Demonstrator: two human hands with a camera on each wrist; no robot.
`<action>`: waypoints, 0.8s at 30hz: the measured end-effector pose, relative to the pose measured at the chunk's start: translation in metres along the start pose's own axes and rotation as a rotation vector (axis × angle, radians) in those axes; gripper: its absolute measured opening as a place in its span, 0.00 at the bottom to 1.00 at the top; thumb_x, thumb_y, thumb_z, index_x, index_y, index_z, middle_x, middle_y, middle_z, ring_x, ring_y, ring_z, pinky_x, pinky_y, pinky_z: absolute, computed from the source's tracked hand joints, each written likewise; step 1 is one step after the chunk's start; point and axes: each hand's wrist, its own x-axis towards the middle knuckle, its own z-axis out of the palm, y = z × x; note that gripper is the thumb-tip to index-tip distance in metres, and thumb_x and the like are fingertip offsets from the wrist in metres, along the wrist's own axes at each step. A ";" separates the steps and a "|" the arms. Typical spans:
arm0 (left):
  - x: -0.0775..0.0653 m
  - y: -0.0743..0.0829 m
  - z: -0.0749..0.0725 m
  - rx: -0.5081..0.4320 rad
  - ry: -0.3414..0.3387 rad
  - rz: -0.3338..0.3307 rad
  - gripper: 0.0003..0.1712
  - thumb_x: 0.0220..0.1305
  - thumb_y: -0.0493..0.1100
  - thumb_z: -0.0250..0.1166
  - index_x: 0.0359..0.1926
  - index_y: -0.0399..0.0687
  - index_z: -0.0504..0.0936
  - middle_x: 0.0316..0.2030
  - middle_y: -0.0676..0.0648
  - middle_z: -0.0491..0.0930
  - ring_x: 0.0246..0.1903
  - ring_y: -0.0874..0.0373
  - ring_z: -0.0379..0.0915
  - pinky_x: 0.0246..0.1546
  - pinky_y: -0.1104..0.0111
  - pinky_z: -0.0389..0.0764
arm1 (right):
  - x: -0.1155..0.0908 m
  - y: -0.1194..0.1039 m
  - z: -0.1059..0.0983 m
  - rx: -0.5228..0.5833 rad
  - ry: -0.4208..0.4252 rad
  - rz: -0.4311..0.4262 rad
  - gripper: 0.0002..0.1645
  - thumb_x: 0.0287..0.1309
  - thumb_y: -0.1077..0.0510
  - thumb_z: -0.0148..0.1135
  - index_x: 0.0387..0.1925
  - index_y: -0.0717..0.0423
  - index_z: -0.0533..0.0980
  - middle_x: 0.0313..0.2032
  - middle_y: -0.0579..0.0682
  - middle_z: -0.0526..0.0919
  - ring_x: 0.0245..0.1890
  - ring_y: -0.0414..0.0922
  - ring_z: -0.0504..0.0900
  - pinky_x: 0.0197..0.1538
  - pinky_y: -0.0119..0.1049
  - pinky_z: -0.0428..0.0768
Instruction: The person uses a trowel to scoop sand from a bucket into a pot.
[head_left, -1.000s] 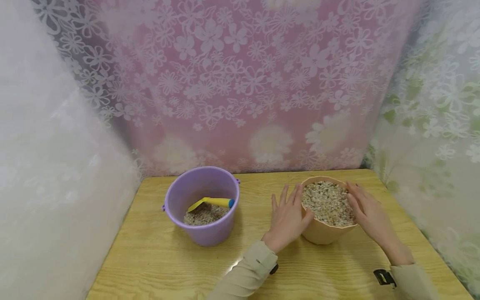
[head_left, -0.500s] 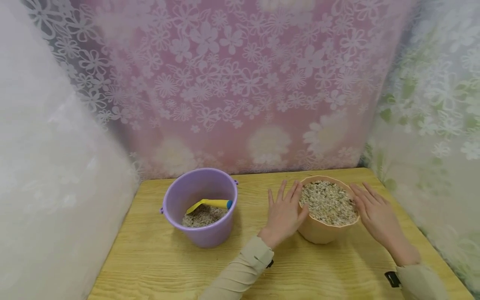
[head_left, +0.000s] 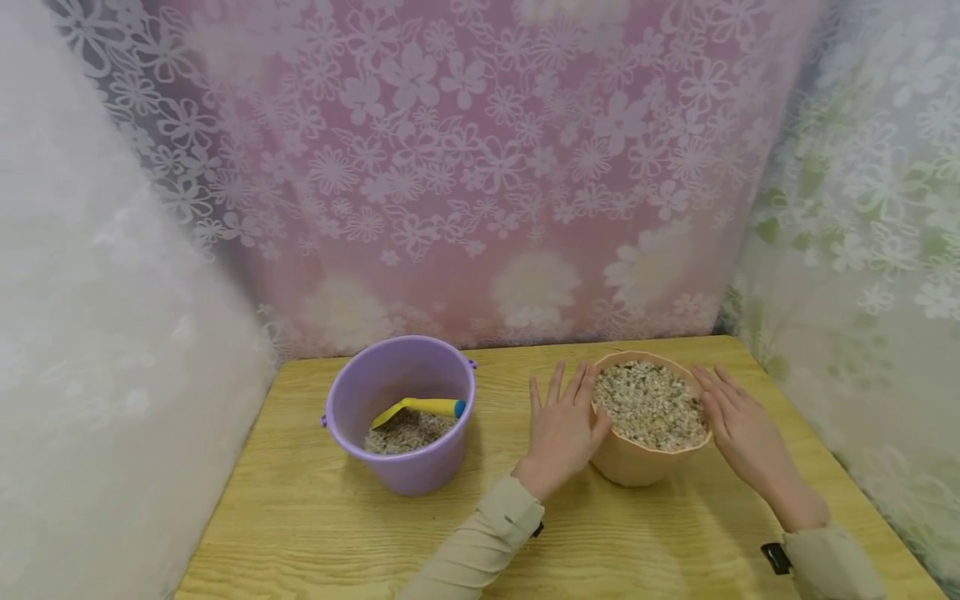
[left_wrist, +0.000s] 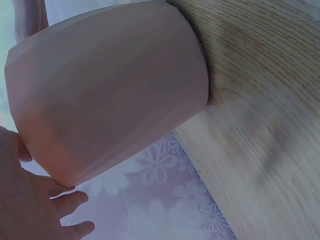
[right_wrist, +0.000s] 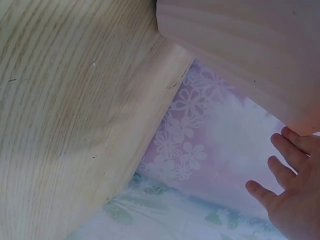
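A peach-coloured flower pot (head_left: pixel 637 467) stands upright on the right part of the table, filled near its rim with pale coarse gravel (head_left: pixel 651 407). My left hand (head_left: pixel 561 433) lies against its left side near the rim, fingers spread and fairly straight. Against the right side of the rim rests my right hand (head_left: pixel 750 433), its fingers extended. In the left wrist view, the thumb and a finger of the left hand (left_wrist: pixel 30 205) touch the faceted pot wall (left_wrist: pixel 110 95). The right wrist view has the right hand's fingers (right_wrist: pixel 287 150) at the pot's edge.
A purple bucket (head_left: pixel 420 475) stands to the left, with some gravel (head_left: pixel 408 433) inside and a yellow trowel with a blue end (head_left: pixel 431 406) leaning in it. Floral curtains (head_left: pixel 465 167) surround the wooden table (head_left: pixel 337 533) at the back and sides.
The pot has shifted slightly left over the last half second, both hands moving with it. Half a second ago the right hand was a little further right. The bucket has stayed in place.
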 end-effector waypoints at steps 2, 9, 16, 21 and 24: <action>-0.001 -0.002 0.000 0.000 0.001 -0.002 0.35 0.79 0.56 0.48 0.80 0.56 0.53 0.78 0.53 0.55 0.79 0.49 0.41 0.70 0.35 0.49 | 0.000 -0.002 0.001 -0.007 0.000 -0.007 0.30 0.80 0.56 0.42 0.78 0.56 0.57 0.72 0.66 0.65 0.77 0.60 0.53 0.78 0.48 0.47; -0.005 -0.007 0.000 0.006 0.012 -0.009 0.34 0.78 0.56 0.48 0.80 0.56 0.54 0.78 0.54 0.56 0.79 0.50 0.41 0.70 0.35 0.50 | 0.001 -0.008 0.004 -0.026 -0.001 -0.012 0.29 0.81 0.56 0.41 0.77 0.59 0.58 0.72 0.66 0.64 0.77 0.60 0.53 0.78 0.45 0.45; -0.008 -0.013 -0.002 0.034 0.027 -0.029 0.34 0.78 0.55 0.48 0.80 0.58 0.55 0.77 0.55 0.56 0.79 0.51 0.40 0.71 0.37 0.48 | 0.004 -0.016 0.008 -0.051 0.012 -0.029 0.29 0.80 0.57 0.42 0.75 0.62 0.60 0.70 0.67 0.66 0.75 0.62 0.57 0.78 0.45 0.47; -0.013 -0.018 -0.005 0.027 0.032 -0.035 0.35 0.77 0.54 0.49 0.80 0.58 0.54 0.77 0.54 0.57 0.79 0.51 0.39 0.72 0.38 0.47 | 0.006 -0.025 0.011 -0.029 0.023 -0.008 0.28 0.80 0.56 0.42 0.75 0.63 0.61 0.70 0.67 0.67 0.73 0.64 0.60 0.76 0.50 0.52; -0.015 -0.022 -0.007 0.030 0.032 -0.037 0.35 0.77 0.54 0.49 0.80 0.58 0.54 0.77 0.54 0.57 0.79 0.51 0.39 0.72 0.38 0.46 | 0.007 -0.030 0.014 -0.037 0.033 -0.007 0.28 0.80 0.56 0.42 0.74 0.64 0.62 0.69 0.68 0.68 0.72 0.65 0.61 0.76 0.50 0.52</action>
